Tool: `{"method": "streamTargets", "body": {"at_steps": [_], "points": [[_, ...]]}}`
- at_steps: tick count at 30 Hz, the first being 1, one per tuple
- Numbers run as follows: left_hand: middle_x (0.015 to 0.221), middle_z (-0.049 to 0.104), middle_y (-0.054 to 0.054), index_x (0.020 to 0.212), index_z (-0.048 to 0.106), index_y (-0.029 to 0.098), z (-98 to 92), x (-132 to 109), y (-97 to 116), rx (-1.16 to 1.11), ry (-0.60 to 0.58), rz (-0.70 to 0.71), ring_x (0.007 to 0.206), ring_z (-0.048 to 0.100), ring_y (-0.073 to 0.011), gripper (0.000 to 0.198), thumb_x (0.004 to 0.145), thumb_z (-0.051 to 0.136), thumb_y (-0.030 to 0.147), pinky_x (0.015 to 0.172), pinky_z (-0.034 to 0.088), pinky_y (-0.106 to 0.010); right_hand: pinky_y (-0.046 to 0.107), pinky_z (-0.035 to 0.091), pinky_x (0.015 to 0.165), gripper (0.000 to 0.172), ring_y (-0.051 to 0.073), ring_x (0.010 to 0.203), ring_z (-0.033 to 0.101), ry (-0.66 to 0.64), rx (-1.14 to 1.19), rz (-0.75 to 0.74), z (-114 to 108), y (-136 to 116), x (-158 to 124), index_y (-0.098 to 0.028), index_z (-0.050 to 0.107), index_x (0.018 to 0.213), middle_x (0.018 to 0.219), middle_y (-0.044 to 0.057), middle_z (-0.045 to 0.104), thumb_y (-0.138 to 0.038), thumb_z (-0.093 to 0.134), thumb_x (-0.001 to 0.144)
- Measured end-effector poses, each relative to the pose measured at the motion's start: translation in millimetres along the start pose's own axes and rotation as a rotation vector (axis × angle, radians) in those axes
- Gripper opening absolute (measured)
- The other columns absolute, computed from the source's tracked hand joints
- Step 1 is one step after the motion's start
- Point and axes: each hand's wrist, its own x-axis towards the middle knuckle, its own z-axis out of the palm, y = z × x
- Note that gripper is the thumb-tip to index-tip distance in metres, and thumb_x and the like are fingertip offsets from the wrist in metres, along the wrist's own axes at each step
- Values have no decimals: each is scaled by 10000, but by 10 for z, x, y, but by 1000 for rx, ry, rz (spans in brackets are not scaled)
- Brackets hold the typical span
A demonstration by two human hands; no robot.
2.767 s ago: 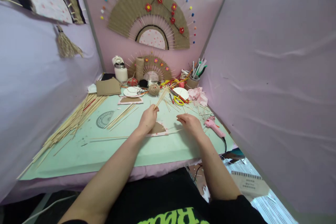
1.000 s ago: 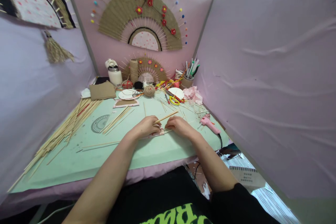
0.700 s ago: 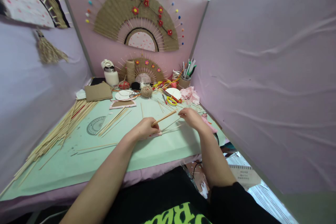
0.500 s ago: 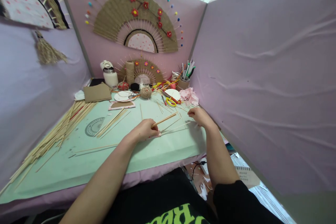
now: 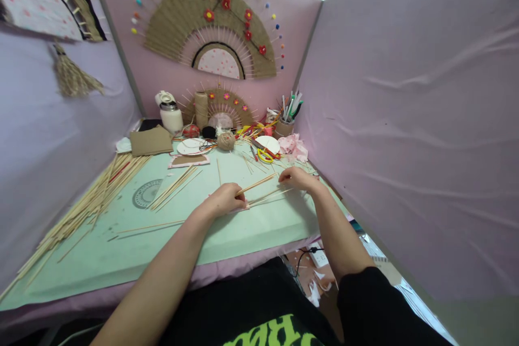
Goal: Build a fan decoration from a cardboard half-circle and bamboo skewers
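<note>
My left hand (image 5: pixel 229 199) rests on the green table cover (image 5: pixel 158 251), its fingers closed round thin wooden sticks (image 5: pixel 259 182) that point up to the right. Just beyond its fingertips, pale sticks (image 5: pixel 270 197) fan out to the right from a small pinkish piece at the fingers. My right hand (image 5: pixel 298 178) is over the right part of the table, close to the far ends of these sticks, its fingers bent together. Whatever is between its fingertips is too small to make out.
Long sticks (image 5: pixel 81 205) lie at the left, beside a printed protractor (image 5: pixel 148 193). Brown cardboard (image 5: pixel 151 141), a white bottle (image 5: pixel 171 118), a twine ball (image 5: pixel 226 141), yellow scissors (image 5: pixel 265 155) and pink tissue (image 5: pixel 292 147) line the back. A partition (image 5: pixel 405 119) stands right.
My right hand has moved left, nearer to my left hand and the stick ends. My left hand stays closed on the sticks in about the same place.
</note>
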Motion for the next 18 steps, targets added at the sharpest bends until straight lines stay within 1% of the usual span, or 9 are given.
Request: {"method": "streamTargets", "body": {"at_steps": [4, 9, 11, 13, 16, 18], "points": [[774, 704, -30, 800, 711, 155, -3, -4, 3, 11, -2, -8, 669, 586, -148, 208, 723, 653, 339, 589, 367, -242, 201, 430, 684, 184, 139, 748, 625, 4, -31, 17, 20, -24, 1, -195, 757, 866, 820, 12, 733, -126, 617, 768], [771, 694, -28, 788, 714, 157, 12, 4, -29, -4, 4, 7, 669, 583, -148, 208, 706, 652, 338, 575, 364, -238, 240, 407, 669, 122, 172, 758, 622, 44, -125, 130, -4, 33, 31, -172, 746, 813, 802, 57, 718, -158, 636, 763], [756, 689, -28, 787, 716, 159, 20, 11, -45, -17, 3, 17, 662, 581, -152, 216, 706, 644, 345, 559, 354, -241, 242, 402, 667, 102, 176, 770, 624, 40, -154, 151, -20, 54, 42, -173, 742, 803, 802, 60, 714, -166, 653, 754], [749, 686, -31, 777, 717, 160, 25, 16, -59, -14, 10, 26, 669, 585, -161, 223, 703, 643, 357, 557, 351, -247, 230, 401, 663, 113, 163, 772, 625, 10, -164, 131, -33, 56, 49, -185, 745, 817, 814, 43, 717, -159, 661, 746], [759, 688, -34, 763, 718, 163, 25, 19, -67, -1, 23, 49, 712, 599, -175, 215, 694, 649, 355, 583, 362, -253, 210, 406, 656, 131, 141, 758, 623, -69, -160, 65, -33, 20, 52, -204, 754, 830, 831, 14, 726, -161, 679, 731], [746, 685, -31, 767, 721, 165, 22, 15, -65, 0, 20, 53, 708, 598, -174, 210, 698, 643, 347, 583, 358, -252, 206, 409, 664, 134, 141, 775, 626, -112, -161, 25, -20, -19, 50, -209, 758, 822, 854, 7, 732, -166, 704, 707]]}}
